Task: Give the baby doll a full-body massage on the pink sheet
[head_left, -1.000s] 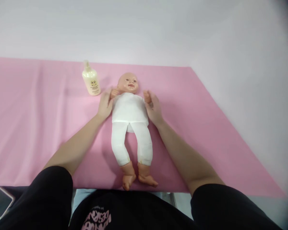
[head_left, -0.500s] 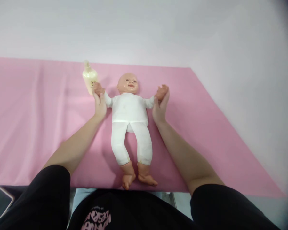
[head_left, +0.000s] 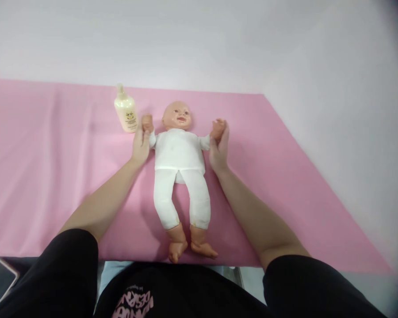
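Observation:
A baby doll (head_left: 180,163) in a white top and white trousers lies face up on a pink cloth (head_left: 53,176), head away from me. My left hand (head_left: 140,145) holds the doll's arm on my left, near its wrist. On the other side my right hand (head_left: 219,148) grips the doll's other arm, its small hand sticking up above my fingers. Both doll arms are raised and bent outward from the shoulders.
A cream lotion bottle (head_left: 125,110) stands upright just left of the doll's head, close to my left hand. A phone (head_left: 0,277) lies at the lower left, off the cloth. A white wall rises behind and to the right of the cloth.
From folded on the chest, the doll's arms were spread wide half a second ago. Now both hands have brought them slightly back inward, and the bottle is uncovered again.

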A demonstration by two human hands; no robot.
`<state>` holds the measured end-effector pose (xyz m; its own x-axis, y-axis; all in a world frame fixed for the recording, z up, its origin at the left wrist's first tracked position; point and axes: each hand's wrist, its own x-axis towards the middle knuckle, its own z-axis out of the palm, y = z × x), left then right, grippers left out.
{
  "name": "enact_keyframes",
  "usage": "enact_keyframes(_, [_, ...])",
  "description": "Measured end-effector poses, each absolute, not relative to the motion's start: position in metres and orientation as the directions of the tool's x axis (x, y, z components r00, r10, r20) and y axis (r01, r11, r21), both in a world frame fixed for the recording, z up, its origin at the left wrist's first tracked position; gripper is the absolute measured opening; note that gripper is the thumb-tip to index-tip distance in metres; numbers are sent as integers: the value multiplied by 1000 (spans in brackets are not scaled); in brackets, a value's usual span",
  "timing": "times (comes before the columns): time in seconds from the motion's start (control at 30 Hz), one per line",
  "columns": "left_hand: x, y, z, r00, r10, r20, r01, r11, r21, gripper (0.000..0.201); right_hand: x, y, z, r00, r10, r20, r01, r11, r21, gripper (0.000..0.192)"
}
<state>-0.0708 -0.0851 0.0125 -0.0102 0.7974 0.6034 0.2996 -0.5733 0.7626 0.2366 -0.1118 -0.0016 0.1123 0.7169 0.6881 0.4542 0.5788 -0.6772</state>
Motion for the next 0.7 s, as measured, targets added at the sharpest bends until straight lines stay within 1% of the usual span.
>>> enact_keyframes(0.07, [-65, -91, 17, 211, 760, 615, 417, -639, 646, 69, 227, -122, 7, -82, 742, 666, 528, 599, -603, 59])
enact_keyframes(0.13, [-60, -94, 19, 384, 734, 560, 510, -674, 534, 64, 222, -128, 12, -258, 752, 606, 601, 616, -509, 52])
enact_keyframes(0.17, [-58, -95, 20, 441, 729, 524, 542, -681, 492, 61, 220, -130, 13, -314, 754, 576, 629, 620, -469, 50])
enact_keyframes(0.23, [-55, -96, 19, 498, 728, 471, 576, -684, 447, 55, 219, -131, 13, -351, 762, 544, 662, 613, -431, 49])
enact_keyframes(0.3, [-55, -96, 18, 492, 736, 465, 583, -676, 451, 53, 219, -131, 12, -332, 765, 552, 668, 603, -435, 50])
enact_keyframes(0.4, [-56, -95, 16, 377, 752, 541, 542, -652, 530, 57, 221, -128, 8, -230, 757, 611, 632, 594, -498, 55])
enact_keyframes(0.47, [-58, -94, 15, 239, 757, 608, 466, -639, 612, 62, 223, -124, 5, -94, 756, 648, 579, 571, -582, 61])
enact_keyframes(0.53, [-60, -91, 14, 77, 761, 645, 371, -622, 690, 68, 228, -118, 1, 53, 748, 662, 508, 550, -663, 67])
enact_keyframes(0.6, [-65, -86, 10, -102, 779, 619, 286, -573, 768, 72, 236, -109, -5, 186, 729, 659, 440, 538, -719, 71])
enact_keyframes(0.67, [-72, -79, 5, -267, 805, 530, 207, -489, 847, 71, 247, -98, -15, 322, 715, 620, 373, 506, -777, 72])
enact_keyframes(0.7, [-75, -75, 2, -301, 822, 483, 173, -451, 875, 69, 253, -92, -21, 399, 713, 577, 329, 476, -816, 71])
